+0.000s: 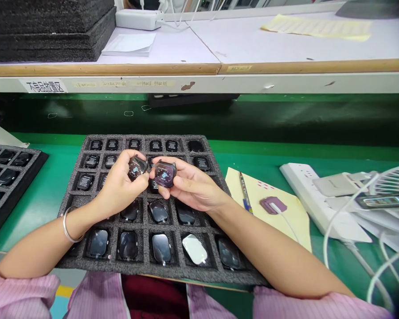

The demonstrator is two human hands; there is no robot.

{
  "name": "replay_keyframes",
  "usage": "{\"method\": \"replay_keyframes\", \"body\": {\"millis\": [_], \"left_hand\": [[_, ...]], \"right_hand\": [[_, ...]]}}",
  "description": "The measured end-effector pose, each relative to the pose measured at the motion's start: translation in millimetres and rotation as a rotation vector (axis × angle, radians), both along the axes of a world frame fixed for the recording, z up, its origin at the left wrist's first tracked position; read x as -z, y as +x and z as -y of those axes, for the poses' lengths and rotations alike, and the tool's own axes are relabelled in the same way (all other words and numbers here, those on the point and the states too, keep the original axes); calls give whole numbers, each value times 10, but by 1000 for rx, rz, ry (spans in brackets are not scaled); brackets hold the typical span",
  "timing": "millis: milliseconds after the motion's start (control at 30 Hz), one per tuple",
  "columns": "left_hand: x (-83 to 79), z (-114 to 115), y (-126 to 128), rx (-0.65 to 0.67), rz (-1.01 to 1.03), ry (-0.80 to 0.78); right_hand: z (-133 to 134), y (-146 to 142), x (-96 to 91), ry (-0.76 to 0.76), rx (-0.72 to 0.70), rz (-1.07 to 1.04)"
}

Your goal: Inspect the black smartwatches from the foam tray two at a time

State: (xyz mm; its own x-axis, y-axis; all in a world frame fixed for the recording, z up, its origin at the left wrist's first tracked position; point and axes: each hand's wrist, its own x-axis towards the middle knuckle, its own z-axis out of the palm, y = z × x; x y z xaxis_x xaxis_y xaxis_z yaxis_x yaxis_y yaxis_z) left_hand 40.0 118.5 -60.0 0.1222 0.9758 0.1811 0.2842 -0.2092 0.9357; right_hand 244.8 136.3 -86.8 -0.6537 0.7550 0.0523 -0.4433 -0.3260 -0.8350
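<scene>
Above the middle of a dark foam tray (142,266), both hands are raised close together. My left hand (124,175) is closed around a black smartwatch body (135,168) with a lit screen. A second smartwatch body (165,174), its screen also lit, sits between the fingers and thumb of my right hand (194,184). The two watches are side by side, nearly touching. Beneath them, the tray's compartments hold several more watch bodies; those in the back rows show lit text, those in front have dark screens. One white-looking watch (195,249) lies tilted in the front row.
Another foam tray (16,195) of watches stands at left. On the right lie yellow paper (234,179), a pen (244,192), a purple charging puck (273,205), a white power strip (319,204) and loose cables. A shelf edge (199,83) crosses behind, bearing stacked black foam (46,31).
</scene>
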Motion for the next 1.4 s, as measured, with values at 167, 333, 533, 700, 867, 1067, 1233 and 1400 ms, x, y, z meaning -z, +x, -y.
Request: {"method": "replay_keyframes", "body": {"millis": [167,333,533,700,867,1067,1233,1400], "left_hand": [[-5,6,9,8,26,-17],[-8,9,10,10,20,-9],[-22,18,22,18,33,-12],[-12,-1,10,38,44,-18],[8,-39,-13,9,134,-131],[-15,-68,1,9,441,-424],[10,-97,-11,46,560,-498],[42,-141,-37,82,575,-485]], "right_hand": [[5,13,18,-4,-3,16],[3,7,16,-9,-5,24],[9,6,7,-3,-16,-16],[6,13,16,4,-6,7],[-27,7,20,-26,52,20],[-135,-12,23,-143,109,-45],[-150,-39,75,-132,148,-40],[-143,-58,131,-78,238,57]]}}
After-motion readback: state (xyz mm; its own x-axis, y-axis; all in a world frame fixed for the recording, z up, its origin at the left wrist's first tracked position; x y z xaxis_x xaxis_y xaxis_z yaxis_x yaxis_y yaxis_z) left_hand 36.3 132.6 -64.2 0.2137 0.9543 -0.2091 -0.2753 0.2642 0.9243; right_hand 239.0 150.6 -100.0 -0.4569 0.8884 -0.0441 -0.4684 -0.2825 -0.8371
